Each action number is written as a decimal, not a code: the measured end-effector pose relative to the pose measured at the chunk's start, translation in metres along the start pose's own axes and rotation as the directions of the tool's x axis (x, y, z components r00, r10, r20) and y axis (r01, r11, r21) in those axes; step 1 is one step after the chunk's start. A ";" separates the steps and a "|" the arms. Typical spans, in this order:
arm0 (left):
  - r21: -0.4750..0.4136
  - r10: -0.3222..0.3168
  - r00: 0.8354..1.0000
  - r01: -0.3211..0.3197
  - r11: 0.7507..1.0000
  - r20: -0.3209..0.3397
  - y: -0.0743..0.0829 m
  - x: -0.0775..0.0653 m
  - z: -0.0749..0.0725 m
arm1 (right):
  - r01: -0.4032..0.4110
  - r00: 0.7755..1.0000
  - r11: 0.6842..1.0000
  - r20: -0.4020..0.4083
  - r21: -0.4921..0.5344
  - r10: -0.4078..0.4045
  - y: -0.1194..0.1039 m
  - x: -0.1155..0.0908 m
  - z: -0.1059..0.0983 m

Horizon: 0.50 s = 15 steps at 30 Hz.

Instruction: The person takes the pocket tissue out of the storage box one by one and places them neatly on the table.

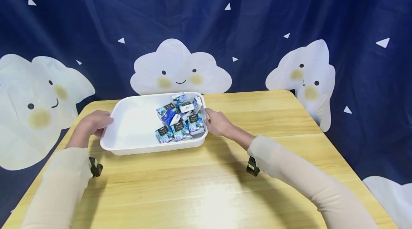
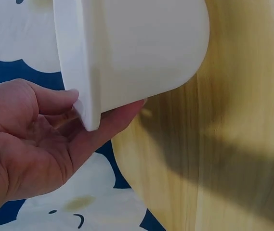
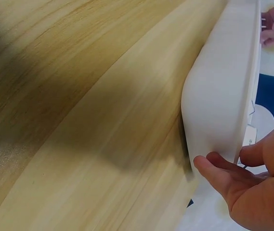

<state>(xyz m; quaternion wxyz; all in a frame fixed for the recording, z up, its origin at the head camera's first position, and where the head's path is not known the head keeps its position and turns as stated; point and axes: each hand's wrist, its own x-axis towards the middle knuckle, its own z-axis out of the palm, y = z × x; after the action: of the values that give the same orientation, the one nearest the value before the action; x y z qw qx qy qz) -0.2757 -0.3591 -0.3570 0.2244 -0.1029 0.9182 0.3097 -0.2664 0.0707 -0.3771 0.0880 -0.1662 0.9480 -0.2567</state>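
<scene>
A white plastic tray with raised walls is held between both hands over the far left part of the table. At its left end, my left hand grips the rim, thumb on the edge and fingers reaching below it, as the left wrist view shows. My right hand pinches the right end, its thumb over the rim and fingers against the outer wall. Several small boxes with blue floral print and black labels lie heaped in the tray's right half. Among them is a darker blue and white packet.
The light wood table extends in front and to the right, with a bright glare spot near its front. Behind it hangs a dark blue curtain printed with smiling clouds and white triangles. A small black device sits at the right wrist.
</scene>
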 end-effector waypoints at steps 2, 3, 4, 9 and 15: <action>0.003 -0.007 1.000 0.007 1.000 -0.004 -0.001 0.001 -0.001 | 0.001 1.000 1.000 0.001 0.004 -0.001 0.000 0.000 0.001; 0.004 -0.007 1.000 0.007 1.000 -0.007 -0.001 0.001 -0.001 | 0.000 1.000 1.000 -0.001 0.008 0.000 0.001 0.000 0.001; 0.004 -0.008 1.000 0.008 1.000 -0.014 -0.002 0.001 -0.001 | -0.001 1.000 1.000 -0.004 0.009 0.001 0.001 0.000 0.001; -0.002 -0.011 0.998 0.010 1.000 -0.061 -0.004 0.002 0.003 | 0.000 1.000 1.000 -0.023 0.013 0.001 0.002 0.000 0.002; 0.030 -0.020 0.994 0.023 0.999 -0.104 -0.005 0.003 0.008 | -0.005 1.000 1.000 -0.020 0.018 0.006 0.003 -0.001 0.004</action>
<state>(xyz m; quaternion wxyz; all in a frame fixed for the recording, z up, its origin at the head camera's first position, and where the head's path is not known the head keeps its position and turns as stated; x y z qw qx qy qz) -0.2739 -0.3585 -0.3663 0.1813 -0.1254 0.9322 0.2871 -0.2655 0.0715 -0.3817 0.0808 -0.1603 0.9470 -0.2664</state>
